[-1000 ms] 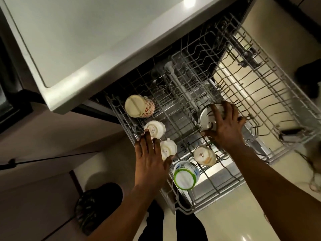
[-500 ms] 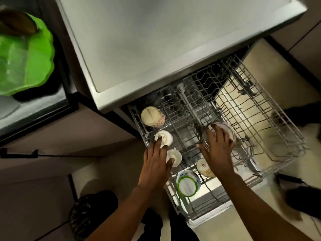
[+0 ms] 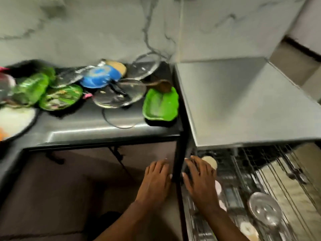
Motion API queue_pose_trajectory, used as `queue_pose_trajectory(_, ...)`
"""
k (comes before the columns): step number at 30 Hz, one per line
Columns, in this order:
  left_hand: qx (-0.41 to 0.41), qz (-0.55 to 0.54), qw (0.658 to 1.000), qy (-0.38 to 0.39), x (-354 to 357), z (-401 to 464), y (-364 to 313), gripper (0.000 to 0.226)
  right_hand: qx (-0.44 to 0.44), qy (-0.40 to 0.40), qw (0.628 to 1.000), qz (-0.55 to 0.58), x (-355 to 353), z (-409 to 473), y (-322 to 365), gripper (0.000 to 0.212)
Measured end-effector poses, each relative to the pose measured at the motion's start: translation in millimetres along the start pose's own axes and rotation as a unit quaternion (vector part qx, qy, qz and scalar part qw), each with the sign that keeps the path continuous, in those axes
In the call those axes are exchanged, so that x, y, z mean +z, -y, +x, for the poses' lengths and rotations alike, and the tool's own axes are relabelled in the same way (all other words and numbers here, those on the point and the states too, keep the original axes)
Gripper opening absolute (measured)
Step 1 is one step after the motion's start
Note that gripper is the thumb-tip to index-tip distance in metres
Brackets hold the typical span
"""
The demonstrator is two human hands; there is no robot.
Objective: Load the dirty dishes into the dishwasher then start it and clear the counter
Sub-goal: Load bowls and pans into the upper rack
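1. No text, label, brand, number or sign can be read anywhere in this blurred view.
2. The cups in the dishwasher rack (image 3: 243,171) are too smeared to show any lettering.

Head view – looks down on counter (image 3: 97,129), dishwasher rack (image 3: 260,180)

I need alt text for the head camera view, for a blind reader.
Two open hands, left hand and right hand, hover beside the pulled-out dishwasher rack holding cups. Dirty green plates and lids crowd the counter.
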State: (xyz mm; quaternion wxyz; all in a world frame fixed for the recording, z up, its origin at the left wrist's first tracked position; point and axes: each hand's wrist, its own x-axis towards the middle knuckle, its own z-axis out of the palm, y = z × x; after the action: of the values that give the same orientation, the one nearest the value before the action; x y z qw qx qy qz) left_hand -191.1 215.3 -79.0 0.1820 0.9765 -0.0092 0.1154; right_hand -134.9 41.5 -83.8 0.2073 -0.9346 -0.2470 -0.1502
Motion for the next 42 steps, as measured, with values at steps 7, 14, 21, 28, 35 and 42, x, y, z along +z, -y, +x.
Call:
queue_pose_trajectory(7, -0.140, 0.030, 0.979, -0.146, -119, 4, 109, 0.034, -0.134, -0.049, 0.990, 0.023, -9, 95, 110, 0.047)
queue_pose_trajectory(14, -0.230, 0.063, 0.952, -0.194, -195, -6, 187, 0.037, -0.206, -0.038, 0.975, 0.072, -3, 165, 189, 0.045)
queue_pose_trajectory(21, -0.297, 0.086, 0.928, -0.206, -226, 6, 261, 0.035, -0.252, -0.029, 0.962, 0.106, 41, 230, 251, 0.047)
queue_pose_trajectory(28, -0.391, 0.103, 0.891, -0.206, -254, 39, 351, 0.036, -0.296, 0.015, 0.946, 0.130, 102, 320, 311, 0.047)
queue_pose_trajectory(35, -0.490, 0.091, 0.848, -0.181, -272, 58, 443, 0.042, -0.346, 0.055, 0.925, 0.148, 161, 395, 363, 0.046)
queue_pose_trajectory(42, -0.546, 0.080, 0.828, -0.101, -288, 57, 491, 0.056, -0.370, 0.091, 0.911, 0.156, 204, 436, 417, 0.045)
